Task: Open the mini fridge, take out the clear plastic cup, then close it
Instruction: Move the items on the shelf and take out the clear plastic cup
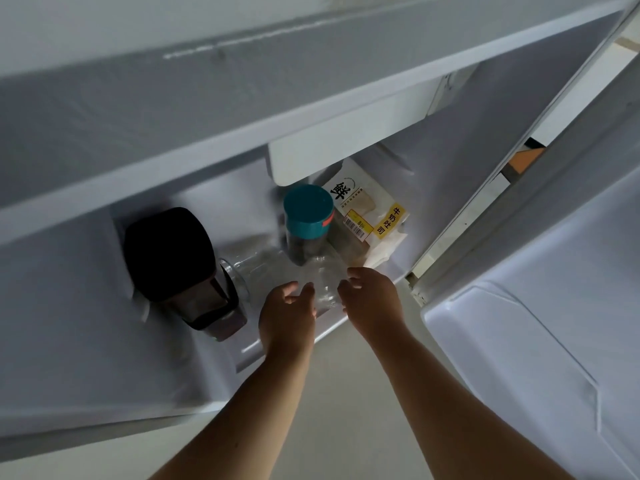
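Note:
The mini fridge [214, 140] stands open, with its door [540, 341] swung out to the right. The clear plastic cup [323, 282] stands near the front edge of the fridge floor, in front of a teal-lidded jar. My left hand [287, 317] is at the cup's left side and my right hand [372, 299] at its right side, both with fingers spread. The fingertips reach the cup's walls, but I cannot tell whether they press on it. Both forearms stretch in from the bottom of the view.
A dark jug with a black lid [173, 251] stands at the left of the fridge floor. A clear glass vessel [242, 268] stands between it and the cup. The teal-lidded jar [308, 209] and a bread package [367, 216] stand behind. A white compartment [346, 143] hangs above them.

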The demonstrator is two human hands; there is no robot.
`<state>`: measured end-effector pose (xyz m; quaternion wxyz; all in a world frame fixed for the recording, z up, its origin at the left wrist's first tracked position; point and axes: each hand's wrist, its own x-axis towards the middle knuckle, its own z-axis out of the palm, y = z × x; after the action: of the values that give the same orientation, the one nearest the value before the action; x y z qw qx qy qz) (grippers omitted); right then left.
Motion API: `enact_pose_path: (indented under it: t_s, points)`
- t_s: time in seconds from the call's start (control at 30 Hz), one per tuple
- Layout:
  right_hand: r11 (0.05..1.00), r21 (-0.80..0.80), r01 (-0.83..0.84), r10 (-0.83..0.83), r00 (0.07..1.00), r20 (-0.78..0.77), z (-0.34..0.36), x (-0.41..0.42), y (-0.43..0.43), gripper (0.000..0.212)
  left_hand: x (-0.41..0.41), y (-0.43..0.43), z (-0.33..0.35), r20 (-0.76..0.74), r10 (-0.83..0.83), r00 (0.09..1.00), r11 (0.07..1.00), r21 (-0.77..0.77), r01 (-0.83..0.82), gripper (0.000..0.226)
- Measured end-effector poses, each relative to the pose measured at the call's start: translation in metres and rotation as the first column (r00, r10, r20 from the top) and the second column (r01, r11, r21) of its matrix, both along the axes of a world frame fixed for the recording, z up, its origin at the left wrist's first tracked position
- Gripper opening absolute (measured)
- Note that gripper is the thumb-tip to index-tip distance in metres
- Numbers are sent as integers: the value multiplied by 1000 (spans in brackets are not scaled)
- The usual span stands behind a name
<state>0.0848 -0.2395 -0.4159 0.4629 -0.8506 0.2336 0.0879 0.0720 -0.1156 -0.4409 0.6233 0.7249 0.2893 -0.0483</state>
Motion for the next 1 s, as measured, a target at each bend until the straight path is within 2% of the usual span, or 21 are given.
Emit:
enact_pose_path:
  t_s: [0.07,0.13,0.2,0.27,0.4,0.53,0.73,0.83,0.93,1.0]
  points:
    - [1000,-21,-3,3,1000,0,0,-5,-3,45,-5,0,3,-6,-6,1000,1000,-25,6,51]
    - [994,-108,-7,12,999,45,4,-14,-2,48,-16,2,6,9,15,1000,1000,-4,-15,59]
    - [985,-174,-21,46,989,140,9,-24,4,46,-29,4,12,45,23,999,996,82,-26,65]
    - [980,-176,-89,126,969,213,12,-29,15,36,-42,7,19,86,17,996,981,191,-33,70]
    - [960,-26,-279,279,941,191,12,-20,39,38,-56,12,29,162,-42,986,954,298,-8,76]
    - [938,190,-291,280,957,82,12,-1,55,46,-58,14,33,164,-59,985,960,279,11,74]
    - [928,223,-298,293,955,55,4,18,68,56,-62,13,36,177,-91,980,940,339,26,72]
    - [920,272,-283,291,957,11,1,27,75,61,-63,13,36,133,-69,989,932,363,16,75]
    - [898,361,-252,268,963,7,4,32,79,57,-59,14,36,115,-53,992,941,337,12,82]
    - [908,341,-243,253,967,16,5,32,76,55,-54,12,37,114,-66,991,954,297,29,84]
